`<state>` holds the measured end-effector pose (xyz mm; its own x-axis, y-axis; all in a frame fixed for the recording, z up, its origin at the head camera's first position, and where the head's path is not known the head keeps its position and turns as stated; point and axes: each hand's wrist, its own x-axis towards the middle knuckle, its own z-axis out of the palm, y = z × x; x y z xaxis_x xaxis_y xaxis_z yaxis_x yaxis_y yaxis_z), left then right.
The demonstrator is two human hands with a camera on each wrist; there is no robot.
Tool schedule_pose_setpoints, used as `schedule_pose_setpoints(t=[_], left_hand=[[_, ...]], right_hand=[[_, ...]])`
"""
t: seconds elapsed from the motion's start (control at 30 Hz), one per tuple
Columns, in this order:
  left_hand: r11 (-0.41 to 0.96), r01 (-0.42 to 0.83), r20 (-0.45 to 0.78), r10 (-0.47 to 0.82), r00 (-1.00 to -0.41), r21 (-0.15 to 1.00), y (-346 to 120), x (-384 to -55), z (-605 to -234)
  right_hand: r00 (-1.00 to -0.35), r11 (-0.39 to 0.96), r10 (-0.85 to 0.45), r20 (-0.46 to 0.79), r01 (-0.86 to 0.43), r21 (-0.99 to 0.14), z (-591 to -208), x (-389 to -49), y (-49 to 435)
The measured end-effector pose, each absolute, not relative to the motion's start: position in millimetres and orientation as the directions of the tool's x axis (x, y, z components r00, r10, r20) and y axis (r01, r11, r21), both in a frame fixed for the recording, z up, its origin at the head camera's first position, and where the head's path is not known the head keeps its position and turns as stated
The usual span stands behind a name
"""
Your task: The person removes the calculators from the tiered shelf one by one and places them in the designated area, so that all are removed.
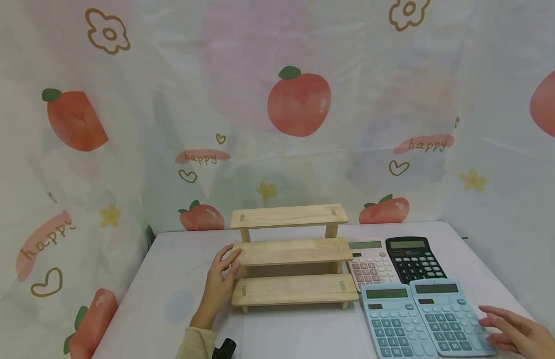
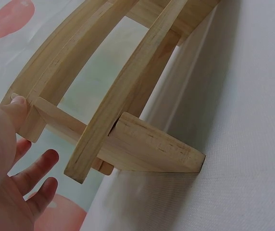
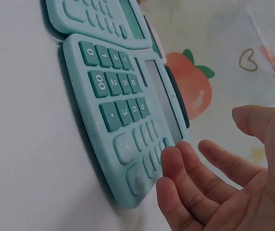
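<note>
A three-tier wooden display stand (image 1: 295, 253) stands on the white table. At its left end is my left hand (image 1: 220, 279), touching the end of the middle board. In the left wrist view, the left hand's thumb (image 2: 18, 102) meets a board's edge while its other fingers spread free of the wood. My right hand (image 1: 519, 331) is at the right edge of the right light blue calculator (image 1: 452, 314), its fingers loosely bent and gripping nothing. In the right wrist view, the fingertips (image 3: 171, 161) overlap that calculator's corner; contact is unclear. Another light blue calculator (image 1: 396, 319) adjoins it.
Behind the blue calculators lie a pink and white calculator (image 1: 371, 264), partly hidden by the stand, and a black calculator (image 1: 416, 259). A fruit-printed curtain (image 1: 304, 164) encloses the table (image 1: 178, 269). A small black object (image 1: 225, 349) shows beside my left sleeve.
</note>
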<state>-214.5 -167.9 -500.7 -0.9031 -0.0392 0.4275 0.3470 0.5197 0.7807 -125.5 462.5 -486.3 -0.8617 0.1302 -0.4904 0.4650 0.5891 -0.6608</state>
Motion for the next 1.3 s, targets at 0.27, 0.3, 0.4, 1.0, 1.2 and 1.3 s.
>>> schedule_pose_setpoints(t=[0.27,0.3,0.4,1.0,1.2,1.3], left_hand=[[0.514,0.358,0.437,-0.037,-0.899,0.780,-166.4,-216.0,-499.8],[0.512,0.357,0.435,-0.037,-0.900,0.781,-166.4,-216.2,-499.8],[0.513,0.356,0.436,-0.040,-0.899,0.781,-166.8,-216.6,-500.0],[0.516,0.349,0.426,-0.036,-0.904,0.782,-167.6,-213.9,-501.6],[0.518,0.357,0.435,-0.034,-0.900,0.778,-168.1,-215.1,-500.1],[0.513,0.355,0.433,-0.037,-0.901,0.782,-168.1,-215.2,-500.6]], right_hand=[[-0.913,0.620,0.120,-0.390,0.376,-0.689,-476.4,-130.8,437.6],[-0.917,0.613,0.121,-0.381,0.371,-0.698,-474.7,-131.8,433.9],[-0.934,0.600,0.126,-0.335,0.340,-0.724,-471.0,-135.8,422.2],[-0.965,0.561,0.102,-0.242,0.257,-0.787,-468.6,-152.0,371.3],[-0.979,0.543,0.094,-0.181,0.203,-0.815,-471.4,-156.5,354.8],[-0.987,0.546,0.085,-0.134,0.159,-0.822,-471.7,-160.1,347.3]])
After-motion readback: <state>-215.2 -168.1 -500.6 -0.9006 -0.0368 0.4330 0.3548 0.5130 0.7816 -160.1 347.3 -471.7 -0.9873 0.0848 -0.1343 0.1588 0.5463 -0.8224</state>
